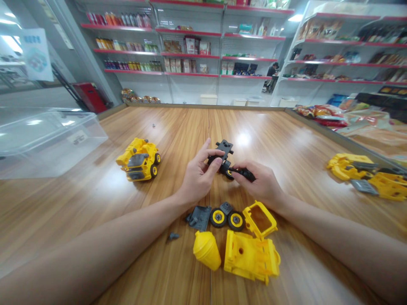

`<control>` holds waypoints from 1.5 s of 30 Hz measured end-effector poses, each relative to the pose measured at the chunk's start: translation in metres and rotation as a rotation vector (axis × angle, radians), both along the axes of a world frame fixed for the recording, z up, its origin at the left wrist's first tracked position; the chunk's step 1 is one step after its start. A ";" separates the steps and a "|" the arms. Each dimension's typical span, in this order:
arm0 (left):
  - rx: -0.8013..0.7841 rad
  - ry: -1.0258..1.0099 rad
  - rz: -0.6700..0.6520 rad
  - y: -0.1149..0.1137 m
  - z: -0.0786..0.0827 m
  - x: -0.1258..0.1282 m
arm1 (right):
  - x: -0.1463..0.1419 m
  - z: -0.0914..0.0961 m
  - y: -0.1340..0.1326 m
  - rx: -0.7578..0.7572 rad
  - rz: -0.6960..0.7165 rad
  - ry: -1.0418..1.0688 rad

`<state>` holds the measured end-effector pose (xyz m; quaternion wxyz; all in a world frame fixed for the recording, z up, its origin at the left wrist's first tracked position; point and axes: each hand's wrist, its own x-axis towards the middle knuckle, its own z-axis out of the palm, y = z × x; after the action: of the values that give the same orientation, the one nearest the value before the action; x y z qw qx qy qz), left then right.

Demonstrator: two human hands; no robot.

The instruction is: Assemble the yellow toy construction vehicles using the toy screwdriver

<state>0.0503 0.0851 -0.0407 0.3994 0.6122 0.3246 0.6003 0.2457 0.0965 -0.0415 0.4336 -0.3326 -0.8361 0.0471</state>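
Note:
My left hand (201, 171) grips a black toy truck chassis (225, 146), its index finger stretched out along one side. In my right hand (259, 178) is a black screwdriver (246, 173), its front end against a yellow-hubbed wheel (229, 173) on the chassis. The fingers partly hide where the two meet. Nearer to me lie two loose wheels (218, 217), a dark grey cab part (199, 217), a small grey block (226, 207) and a yellow frame (260, 219). Closest are a yellow mixer drum (207, 250) and a yellow truck body (251, 256).
A grey screw (173, 236) lies left of the drum. An assembled yellow toy truck (139, 160) stands on the left, near a clear plastic bin (57, 144). More yellow toy parts (369, 173) rest at the right edge. Stocked shelves (190, 54) line the back.

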 end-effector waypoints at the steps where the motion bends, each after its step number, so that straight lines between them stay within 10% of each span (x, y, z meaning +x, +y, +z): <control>1: -0.033 -0.057 -0.055 0.000 0.000 0.001 | 0.000 0.000 0.000 0.010 -0.004 0.001; 10: -0.411 -0.387 -0.231 0.011 -0.001 -0.001 | 0.000 0.004 -0.004 0.011 -0.071 0.001; 21: -0.418 -0.253 -0.461 0.004 -0.003 -0.005 | 0.006 0.005 0.001 -0.018 -0.045 -0.074; 45: -0.377 0.042 -0.394 0.007 -0.004 -0.006 | 0.008 0.000 0.002 0.092 0.099 -0.195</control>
<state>0.0443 0.0918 -0.0446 0.6086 0.5907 0.3133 0.4273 0.2533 0.0983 -0.0410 0.3623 -0.2738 -0.8909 -0.0025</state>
